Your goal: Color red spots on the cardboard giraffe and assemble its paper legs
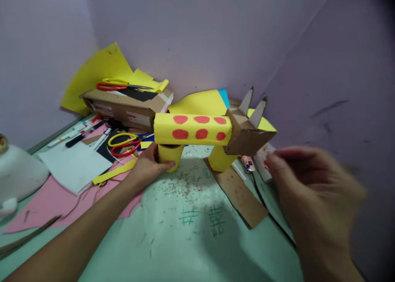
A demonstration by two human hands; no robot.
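Observation:
A toy animal [193, 129] made of yellow paper and cardboard stands on the table, its tube body marked with red spots. At its right end is a brown cardboard head [247, 136] with two pointed grey horns. My left hand [150, 165] is closed round the left yellow tube leg [170, 156], thumb in front. The right leg [221, 159] rests at the end of a cardboard strip [239, 195]. To the right of the head, apart from it, my right hand [317, 187] is raised with thumb and finger pinched together; whatever is between them cannot be made out.
Scissors [126, 144] lie left among markers [78, 138], white paper [77, 165] and pink sheets [46, 204]. More scissors [120, 84] rest on a cardboard box [123, 107]. A black cable [274, 218] runs along the right. Small scraps [185, 185] litter the table.

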